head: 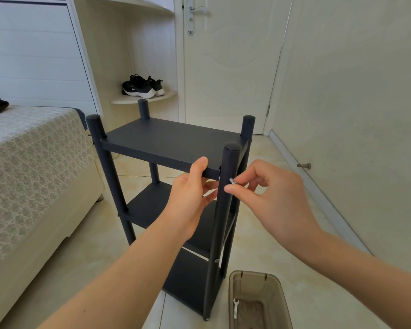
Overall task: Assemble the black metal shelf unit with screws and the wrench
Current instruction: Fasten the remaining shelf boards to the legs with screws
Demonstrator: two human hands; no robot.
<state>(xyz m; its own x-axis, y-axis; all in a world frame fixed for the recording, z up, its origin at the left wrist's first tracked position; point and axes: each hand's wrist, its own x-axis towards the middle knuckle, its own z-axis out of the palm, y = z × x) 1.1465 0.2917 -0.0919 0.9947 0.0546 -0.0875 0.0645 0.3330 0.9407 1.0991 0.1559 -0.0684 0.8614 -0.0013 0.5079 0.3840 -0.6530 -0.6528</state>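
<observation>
On pale tile floor, between a bed and a white door, the black shelf unit stands upright: three tiers, four round posts. The left hand grips the top shelf's front edge; the right hand pinches a screw at the near post.

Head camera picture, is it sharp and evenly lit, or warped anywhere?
Head view: soft even light, no glare; wide-angle warp bows the door frame; the screw pinched by the right hand and the top shelf gripped by the left hand look sharp, without motion blur.
</observation>
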